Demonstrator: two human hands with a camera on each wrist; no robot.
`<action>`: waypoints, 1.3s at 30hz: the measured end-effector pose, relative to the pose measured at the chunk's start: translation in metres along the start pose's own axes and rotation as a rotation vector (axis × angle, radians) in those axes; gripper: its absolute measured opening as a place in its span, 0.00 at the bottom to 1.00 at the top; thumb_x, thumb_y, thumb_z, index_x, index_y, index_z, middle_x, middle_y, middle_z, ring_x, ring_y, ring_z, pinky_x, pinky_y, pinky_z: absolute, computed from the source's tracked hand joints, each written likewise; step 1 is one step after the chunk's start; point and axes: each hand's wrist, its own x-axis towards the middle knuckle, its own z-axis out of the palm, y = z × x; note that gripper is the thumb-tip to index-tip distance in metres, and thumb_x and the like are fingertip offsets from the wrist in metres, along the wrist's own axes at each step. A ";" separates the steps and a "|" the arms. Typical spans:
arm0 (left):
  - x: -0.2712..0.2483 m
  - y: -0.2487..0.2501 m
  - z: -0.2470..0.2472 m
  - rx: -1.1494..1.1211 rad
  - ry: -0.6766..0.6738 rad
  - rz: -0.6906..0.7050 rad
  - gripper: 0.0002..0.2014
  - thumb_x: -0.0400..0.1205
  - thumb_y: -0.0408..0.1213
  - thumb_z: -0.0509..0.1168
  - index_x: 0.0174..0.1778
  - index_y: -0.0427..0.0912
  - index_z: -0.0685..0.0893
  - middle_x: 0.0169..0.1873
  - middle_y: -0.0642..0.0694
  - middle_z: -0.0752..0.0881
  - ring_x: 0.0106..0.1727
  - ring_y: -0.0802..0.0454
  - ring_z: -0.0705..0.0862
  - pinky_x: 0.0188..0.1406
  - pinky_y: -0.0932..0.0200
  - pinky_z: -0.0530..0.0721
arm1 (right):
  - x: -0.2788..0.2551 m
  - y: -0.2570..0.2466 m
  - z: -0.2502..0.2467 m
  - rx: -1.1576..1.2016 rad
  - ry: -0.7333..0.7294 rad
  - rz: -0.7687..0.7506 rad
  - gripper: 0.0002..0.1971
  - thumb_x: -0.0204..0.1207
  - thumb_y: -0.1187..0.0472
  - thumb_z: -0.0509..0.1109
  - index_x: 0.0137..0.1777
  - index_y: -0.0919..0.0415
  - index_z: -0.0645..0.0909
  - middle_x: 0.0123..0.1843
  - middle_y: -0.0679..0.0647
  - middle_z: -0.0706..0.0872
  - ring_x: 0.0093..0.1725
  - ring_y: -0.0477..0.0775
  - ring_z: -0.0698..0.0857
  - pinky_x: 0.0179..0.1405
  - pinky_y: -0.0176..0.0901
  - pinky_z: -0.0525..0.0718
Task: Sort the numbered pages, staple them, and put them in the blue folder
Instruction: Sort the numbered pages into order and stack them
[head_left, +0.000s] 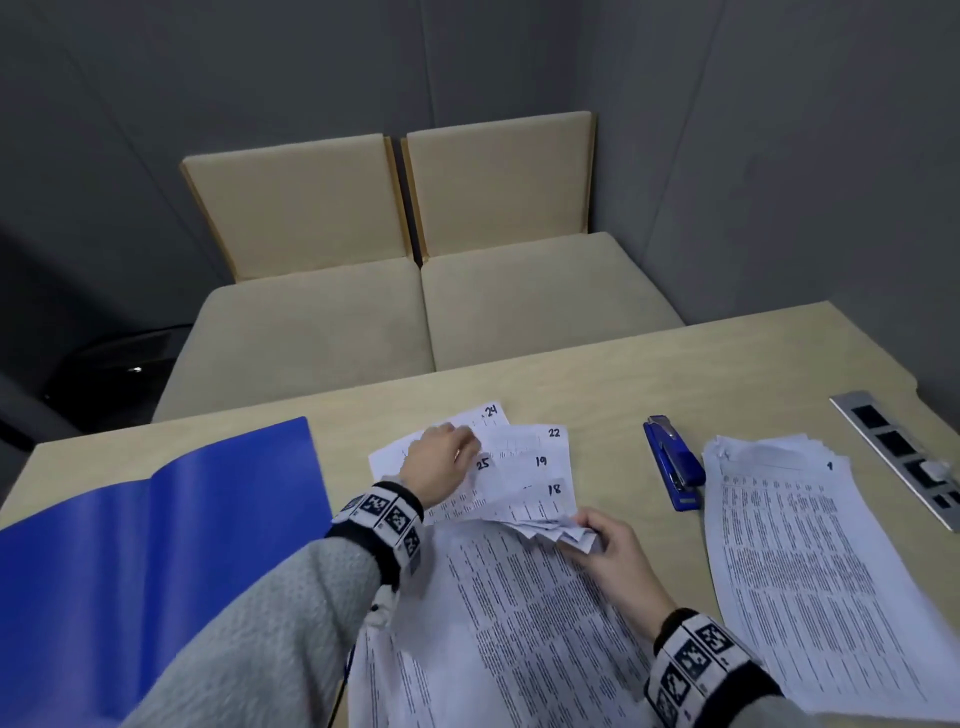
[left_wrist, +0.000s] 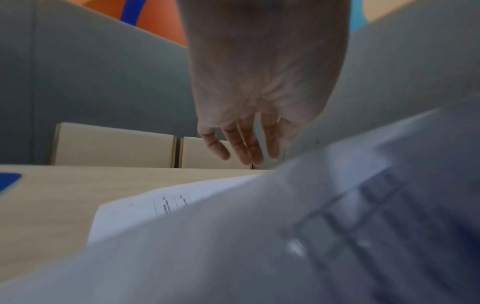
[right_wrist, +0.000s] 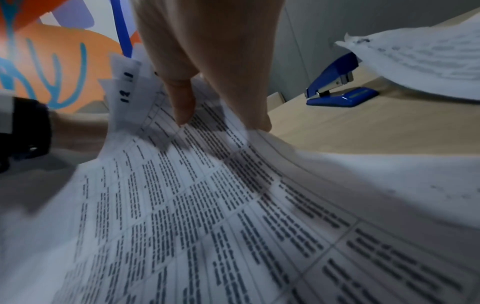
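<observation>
A loose bundle of numbered pages (head_left: 535, 467) lies fanned out at the table's middle, showing 24, 22, 19, 18 and 25. My right hand (head_left: 592, 535) pinches the bundle's bunched lower corner between thumb and fingers (right_wrist: 184, 115). My left hand (head_left: 465, 441) rests with straight fingers (left_wrist: 241, 148) on the fan's far left, near page 24. The printed pages (right_wrist: 182, 205) fill the right wrist view. The blue folder (head_left: 156, 545) lies open at the left. A blue stapler (head_left: 672, 462) sits right of the fan. A second stack (head_left: 805, 571) with page 1 on top lies beyond it.
A metal socket panel (head_left: 904, 457) is set into the wooden table (head_left: 675, 374) at the far right. Two beige cushioned seats (head_left: 415, 312) stand behind the table's far edge, against grey walls.
</observation>
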 end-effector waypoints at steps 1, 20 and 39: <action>0.007 -0.001 0.004 0.082 0.015 -0.009 0.14 0.87 0.43 0.53 0.61 0.44 0.80 0.58 0.45 0.82 0.60 0.43 0.79 0.59 0.46 0.76 | -0.001 0.001 -0.001 0.014 0.000 0.010 0.07 0.70 0.69 0.76 0.37 0.61 0.80 0.38 0.52 0.88 0.38 0.43 0.82 0.36 0.32 0.77; 0.006 -0.007 0.008 -0.065 -0.206 0.071 0.10 0.80 0.43 0.67 0.38 0.41 0.87 0.33 0.47 0.87 0.34 0.53 0.81 0.39 0.58 0.79 | 0.001 0.013 -0.014 0.137 -0.032 0.106 0.07 0.69 0.73 0.76 0.38 0.63 0.82 0.40 0.60 0.87 0.39 0.50 0.82 0.37 0.37 0.77; -0.069 0.036 -0.121 0.130 0.814 0.314 0.05 0.82 0.27 0.60 0.49 0.34 0.80 0.36 0.39 0.87 0.30 0.49 0.82 0.29 0.61 0.75 | -0.013 -0.011 -0.035 0.081 -0.217 0.174 0.05 0.74 0.72 0.66 0.42 0.71 0.85 0.44 0.70 0.84 0.40 0.61 0.82 0.34 0.48 0.80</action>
